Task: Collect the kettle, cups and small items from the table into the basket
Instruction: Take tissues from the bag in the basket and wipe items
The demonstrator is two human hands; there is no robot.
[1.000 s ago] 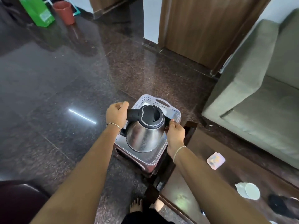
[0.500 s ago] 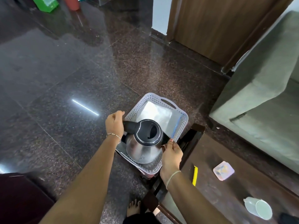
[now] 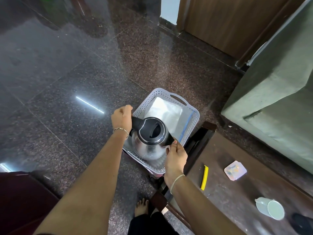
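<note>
The fingers (image 3: 125,109) of the left hand (image 3: 122,120) are curling tight round the black handle (image 3: 136,122) of the steel electric kettle (image 3: 150,138), taking its weight. On the other side, the thumb and fingertips (image 3: 174,144) of the right hand (image 3: 176,156) are pinching the kettle at its spout edge and steadying it upright. The kettle is sitting low inside the near end of the pale perforated basket (image 3: 194,119). Whether its base is already touching the bottom cannot be told, since the body is hiding it. A clear plastic bag (image 3: 166,111) is lying in the far end of the basket, just beyond the kettle.

The step in hand looks like the kettle being set down into the basket, the first of the collecting. The next move is probably calling for both hands to let go once the base is bearing flat, and then for the right hand to be reaching back to the dark table (image 3: 237,206). There, a yellow strip (image 3: 204,177), a square lidded container (image 3: 235,170) and a white cup (image 3: 271,209) on its side are waiting, well apart from one another. The cup, being round, may be rolling when touched.
</note>
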